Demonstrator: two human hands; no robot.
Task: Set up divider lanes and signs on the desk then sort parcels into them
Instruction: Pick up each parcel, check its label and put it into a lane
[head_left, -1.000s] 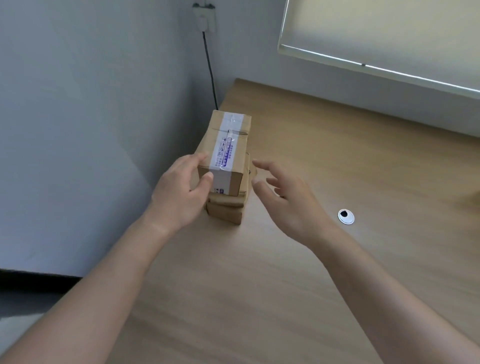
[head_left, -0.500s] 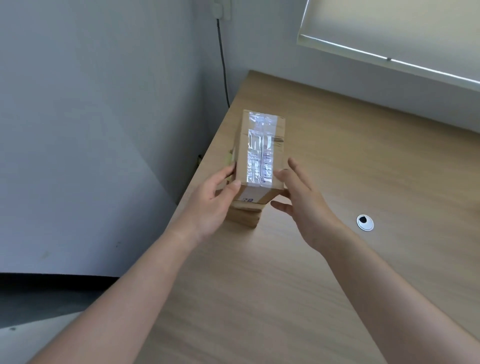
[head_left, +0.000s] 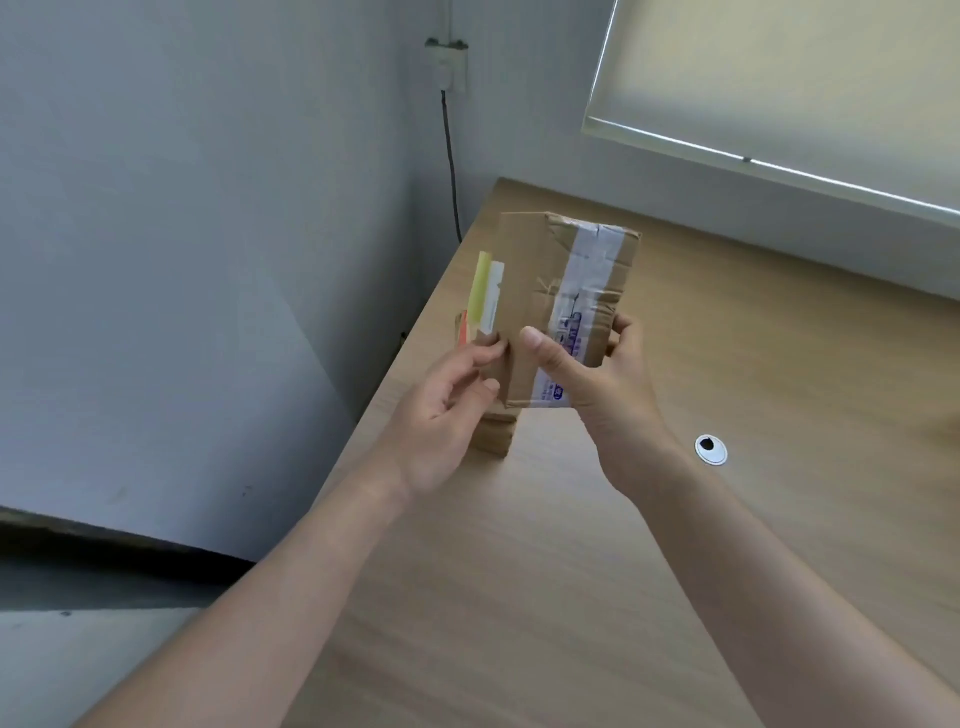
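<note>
The right hand (head_left: 602, 384) grips the near end of a cardboard parcel (head_left: 566, 291), thumb pressed flat on the upper face and the fingers curled round the right edge, so the box is clamped between them. The left hand (head_left: 441, 415) pinches at the parcel's left near corner, where its fingertips meet the cardboard beside a few paper strips (head_left: 485, 296), one yellow, one white, with a red edge lower down; whether the strips are stuck to the box or held against it cannot be told. The parcel is lifted above the desk (head_left: 519, 597), its long axis running away from the person and tilted up at the far end, the broad taped face turned toward the camera. Clear tape runs lengthwise over a label with blue print, too small and glossy to read. Directly beneath, partly hidden by the left hand and the held box, a short stack of other parcels (head_left: 493, 436) rests on the desk near its left edge; how many there are is unclear. To the right of the right wrist sits a round cable grommet (head_left: 710, 449) set in the desktop. A dark cable (head_left: 452, 166) drops from a wall socket behind the desk corner, and a lowered blind (head_left: 805, 78) fills the upper right.
</note>
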